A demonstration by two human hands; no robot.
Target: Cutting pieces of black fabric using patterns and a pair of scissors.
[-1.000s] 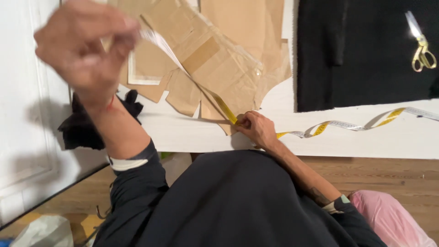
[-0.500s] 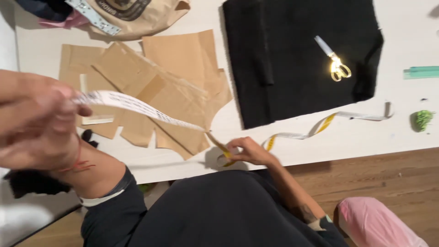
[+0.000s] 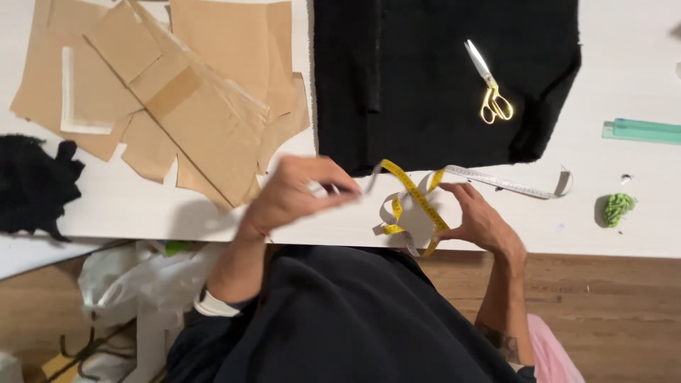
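Measuring tape (image 3: pixel 415 206) now gathered into loose yellow and white loops at the near edge of the tabletop (image 3: pixel 624 234), no longer stretched taut between raised hands as half a second ago; slack end trailing right toward a green scrap (image 3: pixel 618 207). Left hand (image 3: pixel 294 195) lowered over the tabletop edge, fingers pinched on one end of the tape, though blurred. Right hand (image 3: pixel 481 220) resting at the loops, fingers curled lightly around a bend of tape. Judged from this: measuring span released, tape being collected. Just beyond, black cloth (image 3: pixel 440 78) with gold-handled scissors (image 3: pixel 489 89) lying on it. Left of that, brown paper pieces (image 3: pixel 177 92) overlapping. Far right, a pale green ruler (image 3: pixel 642 131).
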